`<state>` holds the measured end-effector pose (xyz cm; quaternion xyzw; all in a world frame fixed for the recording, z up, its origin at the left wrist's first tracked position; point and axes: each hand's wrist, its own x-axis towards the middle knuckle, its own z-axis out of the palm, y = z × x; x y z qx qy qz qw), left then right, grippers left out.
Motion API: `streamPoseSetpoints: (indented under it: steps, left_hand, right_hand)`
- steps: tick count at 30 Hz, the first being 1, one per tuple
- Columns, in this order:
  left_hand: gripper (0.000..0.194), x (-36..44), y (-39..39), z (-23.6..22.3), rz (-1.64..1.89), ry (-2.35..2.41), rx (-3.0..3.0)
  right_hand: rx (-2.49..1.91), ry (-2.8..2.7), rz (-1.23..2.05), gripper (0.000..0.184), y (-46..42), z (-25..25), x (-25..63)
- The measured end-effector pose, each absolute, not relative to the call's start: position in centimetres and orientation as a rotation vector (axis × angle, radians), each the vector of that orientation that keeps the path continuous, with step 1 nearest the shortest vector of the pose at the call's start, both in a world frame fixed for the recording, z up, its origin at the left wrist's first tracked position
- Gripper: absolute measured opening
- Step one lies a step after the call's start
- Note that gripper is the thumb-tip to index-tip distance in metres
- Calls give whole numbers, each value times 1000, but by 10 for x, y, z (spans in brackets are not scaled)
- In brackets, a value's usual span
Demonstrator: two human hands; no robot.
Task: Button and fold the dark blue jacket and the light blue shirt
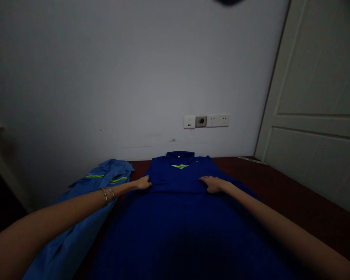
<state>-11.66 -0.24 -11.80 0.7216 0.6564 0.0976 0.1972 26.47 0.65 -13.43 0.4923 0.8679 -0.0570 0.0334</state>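
A dark blue long-sleeved shirt (175, 177) lies spread out in front of me, its collar toward the wall and a yellow-green patch showing at the neck. My left hand (143, 182), with bracelets on the wrist, is closed on the shirt's left side. On the right part of the chest rests my right hand (212, 184), its fingers stretched out over the cloth. A crosswise fold runs between both hands. The lower part of the shirt falls into deep shadow. To the left lies a lighter blue garment (107, 173) with yellow-green stripes, partly behind my left forearm.
Both garments lie on a dark red-brown surface (268, 184). A pale wall (128, 77) stands behind it, with a row of sockets (218, 121). A white panelled door (317, 89) is at the right. Part of a light-coloured piece of furniture (2, 171) shows at the left edge.
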Motion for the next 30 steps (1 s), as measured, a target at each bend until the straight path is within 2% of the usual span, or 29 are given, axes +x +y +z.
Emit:
streamPoseSetpoints:
  steps: [3, 7, 13, 18, 23, 30]
  left_hand:
    - [40, -116, 8, -122, 315, 1887, 1990]
    - [31, -115, 21, -120, 423, 1913, 1891]
    - [14, -118, 26, -99, 452, 1769, 1731]
    - [16, -121, 7, -65, 424, 1551, 1744]
    - [16, -115, -32, -38, 67, 1399, 1865]
    - [19, -96, -66, -48, -845, 1146, 1619]
  right_hand:
    - [1547, 2747, -214, 62, 10, -143, 287]
    - [1679, 2710, -177, 57, 11, -147, 308]
    - [2007, 2541, 59, 56, 21, -160, 329]
    - [2187, 2543, -141, 55, 33, -170, 349]
    - [2183, 2744, -281, 55, 39, -165, 364]
    - [1979, 2856, -413, 51, 31, -152, 356]
